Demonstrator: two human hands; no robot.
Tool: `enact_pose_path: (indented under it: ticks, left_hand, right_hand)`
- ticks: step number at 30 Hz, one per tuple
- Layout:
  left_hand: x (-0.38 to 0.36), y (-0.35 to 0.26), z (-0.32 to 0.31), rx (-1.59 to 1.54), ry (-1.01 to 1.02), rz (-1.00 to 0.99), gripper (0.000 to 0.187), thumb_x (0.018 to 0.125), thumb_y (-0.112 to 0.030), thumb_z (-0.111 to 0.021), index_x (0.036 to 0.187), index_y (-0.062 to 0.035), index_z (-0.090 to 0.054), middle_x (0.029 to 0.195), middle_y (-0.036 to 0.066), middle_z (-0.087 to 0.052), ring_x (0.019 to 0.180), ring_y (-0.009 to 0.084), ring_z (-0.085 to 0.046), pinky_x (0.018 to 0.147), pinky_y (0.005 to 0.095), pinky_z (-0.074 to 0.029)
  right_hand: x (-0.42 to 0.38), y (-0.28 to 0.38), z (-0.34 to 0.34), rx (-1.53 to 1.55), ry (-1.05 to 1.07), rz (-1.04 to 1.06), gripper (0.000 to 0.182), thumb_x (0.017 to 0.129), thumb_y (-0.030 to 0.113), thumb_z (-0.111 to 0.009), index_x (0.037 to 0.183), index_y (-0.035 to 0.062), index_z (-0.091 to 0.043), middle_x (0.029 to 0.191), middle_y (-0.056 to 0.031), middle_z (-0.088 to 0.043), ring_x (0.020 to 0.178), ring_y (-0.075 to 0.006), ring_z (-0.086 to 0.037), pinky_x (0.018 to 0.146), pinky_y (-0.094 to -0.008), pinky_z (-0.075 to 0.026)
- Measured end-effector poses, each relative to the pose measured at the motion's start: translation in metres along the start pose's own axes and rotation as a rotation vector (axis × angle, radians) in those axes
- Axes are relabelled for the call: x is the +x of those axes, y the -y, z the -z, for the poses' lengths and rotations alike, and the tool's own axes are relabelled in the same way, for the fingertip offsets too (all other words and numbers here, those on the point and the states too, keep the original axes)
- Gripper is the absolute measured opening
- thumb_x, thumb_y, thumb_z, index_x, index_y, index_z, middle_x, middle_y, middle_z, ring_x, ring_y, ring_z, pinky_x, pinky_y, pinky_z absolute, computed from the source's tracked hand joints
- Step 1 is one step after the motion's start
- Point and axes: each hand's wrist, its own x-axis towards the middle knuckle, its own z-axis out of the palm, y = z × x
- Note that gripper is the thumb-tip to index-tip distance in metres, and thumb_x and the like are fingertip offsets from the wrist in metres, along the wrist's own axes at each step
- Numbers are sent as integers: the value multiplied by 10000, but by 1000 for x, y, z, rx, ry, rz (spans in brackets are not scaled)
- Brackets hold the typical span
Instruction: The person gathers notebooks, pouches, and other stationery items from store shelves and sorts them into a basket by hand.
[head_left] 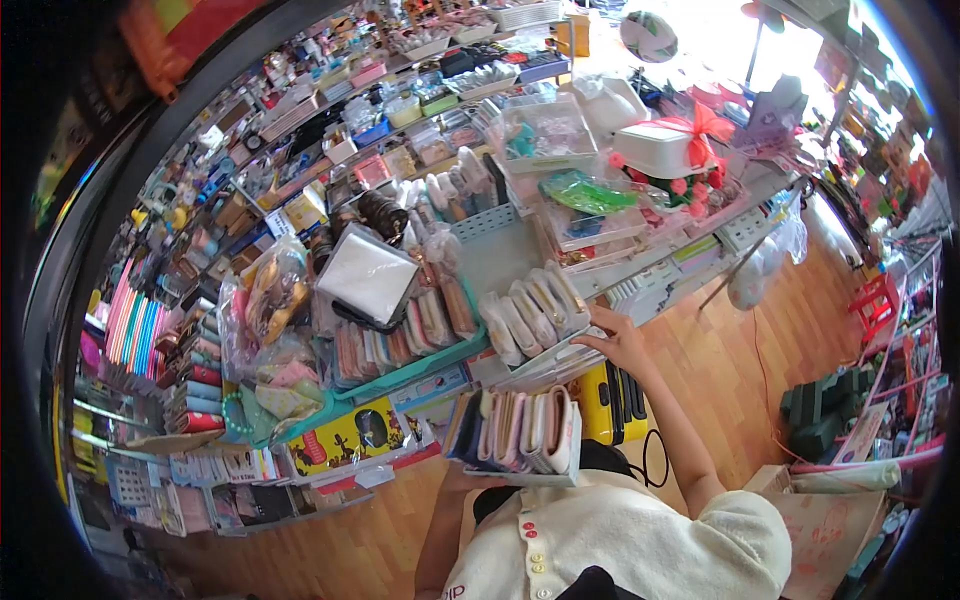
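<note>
Low in front of my body, my left hand (pixel 464 480) supports a white tray (pixel 548 478) from its left underside; most of its fingers are hidden. Folded wallets (pixel 517 428) in pink, cream, brown and dark colours stand packed upright in that tray. My right hand (pixel 617 340) reaches forward to the counter, its thumb and fingers around the right end of another white tray (pixel 548 357). This second tray carries a row of pale wallets in clear wrapping (pixel 533 312). Left of it sits a teal basket (pixel 405 378) filled with wrapped wallets (pixel 398 342).
A clear-wrapped white square pack (pixel 367 272) lies on the basket's goods. Boxes, a green packet (pixel 588 192) and a white case with a red bow (pixel 655 147) crowd the counter's right. A yellow suitcase (pixel 606 398) stands below. A red stool (pixel 876 306) is at right.
</note>
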Motion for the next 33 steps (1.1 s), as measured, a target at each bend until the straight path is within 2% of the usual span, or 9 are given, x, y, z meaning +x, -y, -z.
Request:
enact_pose_path:
  ticks: [2,5,15,18,20,23,27,29,33]
  left_hand:
    - [22,12,-4,4,10,38,828,596,-43,-807,1339,-12,-441,1295,125,-521,1239,252,-483,1093,448,-338]
    - [29,19,-7,13,31,94,842,594,-51,-811,1345,-12,-432,1299,125,-517,1241,251,-482,1095,445,-336]
    - [22,36,-31,110,-23,179,889,586,-76,-827,1364,-10,-403,1314,126,-503,1246,247,-476,1099,437,-329]
    - [20,40,-36,149,-73,182,903,583,-83,-832,1370,-9,-394,1319,127,-498,1248,246,-474,1100,434,-327]
    - [18,46,-40,172,-106,188,913,581,-88,-835,1373,-9,-388,1322,127,-495,1249,245,-473,1101,432,-326]
    - [10,61,-56,201,-138,201,928,579,-96,-840,1379,-8,-379,1326,127,-491,1250,244,-471,1102,430,-324]
    - [8,64,-64,239,-164,232,947,576,-106,-846,1387,-7,-367,1332,128,-486,1252,243,-468,1104,426,-321]
    - [11,63,-65,263,-177,242,957,574,-111,-850,1391,-7,-361,1335,128,-483,1253,242,-467,1105,425,-320]
    - [25,70,-70,311,-208,251,977,571,-121,-856,1398,-6,-349,1342,129,-477,1256,240,-465,1107,421,-317]
  right_hand:
    - [2,1,0,10,-33,35,589,739,74,-779,1294,80,-580,1336,-126,-562,1027,-226,-637,796,-304,-518]
    - [4,5,5,-43,-18,135,599,743,83,-773,1302,46,-561,1317,-146,-568,1155,-282,-596,900,-338,-503]
    - [9,3,13,32,55,86,600,760,75,-758,1316,27,-538,1324,-150,-562,1207,-310,-556,960,-359,-473]
    - [11,5,18,60,68,82,601,767,62,-750,1327,38,-532,1321,-148,-567,1158,-258,-591,927,-338,-490]
    - [13,13,27,128,168,-188,602,776,57,-743,1338,50,-526,1298,-151,-587,1076,-182,-605,891,-310,-502]
    - [18,-10,25,125,214,-76,605,797,44,-724,1360,62,-504,1289,-137,-598,1014,-111,-577,851,-284,-511]
    - [33,3,18,292,199,42,616,798,15,-726,1365,18,-485,1239,-99,-630,971,-104,-566,822,-243,-472]
    - [36,17,25,280,281,-96,568,856,5,-661,1388,46,-467,1327,-83,-570,1011,-115,-591,839,-284,-533]
    - [22,-14,15,403,202,-2,528,878,-10,-630,1379,25,-469,1328,-93,-557,992,-150,-617,808,-295,-557]
